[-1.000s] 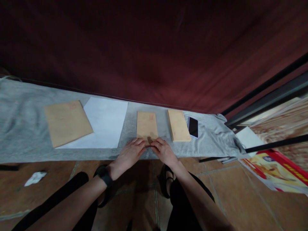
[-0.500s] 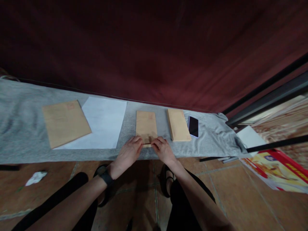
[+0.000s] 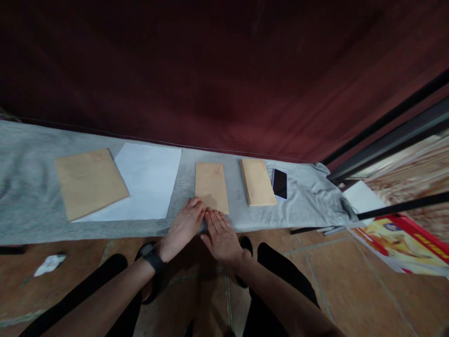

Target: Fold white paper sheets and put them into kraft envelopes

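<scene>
A small brown envelope [image 3: 211, 182] with a red print near its upper right corner lies on the grey cloth in front of me. My left hand [image 3: 185, 228] has its fingers closed at the envelope's lower left corner. Beside it, my right hand [image 3: 222, 238] lies flat along the near edge, fingers stretched out and pressing on the paper. The hands almost touch. To their right is a stack of brown envelopes [image 3: 258, 182].
A black-screened phone [image 3: 279, 184] lies beside the stack. At the left, a large brown envelope [image 3: 91, 183] overlaps white paper [image 3: 150, 180]. A dark red curtain [image 3: 217, 84] hangs behind the grey cloth [image 3: 301, 206]. Dark metal bars [image 3: 393, 140] and a colourful box [image 3: 403, 243] are at the right.
My right hand has gone from pinching the envelope's folded near edge to lying flat on it, shifted left toward my left hand. The fold now lies down flat.
</scene>
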`<action>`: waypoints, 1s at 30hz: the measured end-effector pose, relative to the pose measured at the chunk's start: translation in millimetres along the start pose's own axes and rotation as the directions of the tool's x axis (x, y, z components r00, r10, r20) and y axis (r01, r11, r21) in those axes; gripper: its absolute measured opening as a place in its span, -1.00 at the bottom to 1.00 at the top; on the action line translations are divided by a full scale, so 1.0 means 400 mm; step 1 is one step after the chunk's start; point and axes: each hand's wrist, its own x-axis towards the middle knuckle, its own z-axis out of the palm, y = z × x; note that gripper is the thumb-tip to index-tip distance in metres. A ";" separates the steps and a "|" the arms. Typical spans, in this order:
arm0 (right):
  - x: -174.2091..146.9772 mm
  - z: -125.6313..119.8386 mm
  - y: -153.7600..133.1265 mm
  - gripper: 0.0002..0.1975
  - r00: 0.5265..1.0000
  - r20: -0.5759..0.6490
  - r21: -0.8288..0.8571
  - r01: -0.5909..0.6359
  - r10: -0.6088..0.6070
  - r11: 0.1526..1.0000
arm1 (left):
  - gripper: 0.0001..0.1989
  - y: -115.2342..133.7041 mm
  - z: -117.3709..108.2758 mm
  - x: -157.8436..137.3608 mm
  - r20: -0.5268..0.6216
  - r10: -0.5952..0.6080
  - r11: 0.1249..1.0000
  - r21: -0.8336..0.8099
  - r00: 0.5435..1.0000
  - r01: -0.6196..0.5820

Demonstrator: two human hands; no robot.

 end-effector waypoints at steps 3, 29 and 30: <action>-0.006 -0.008 0.022 -0.40 1.000 -0.002 0.000 -0.018 0.018 1.000 | -0.83 -0.008 0.000 0.001 -0.031 0.005 1.000 0.000 0.999 -0.005; -0.046 -0.046 0.093 -0.46 0.996 -0.057 -0.014 -0.075 0.074 0.997 | -0.28 0.069 0.094 -0.123 -0.018 0.185 0.959 0.220 0.982 -0.177; -0.047 -0.048 0.093 -0.46 0.995 -0.063 -0.013 -0.081 0.080 0.997 | -0.27 0.067 0.092 -0.124 -0.015 0.176 0.957 0.237 0.984 -0.168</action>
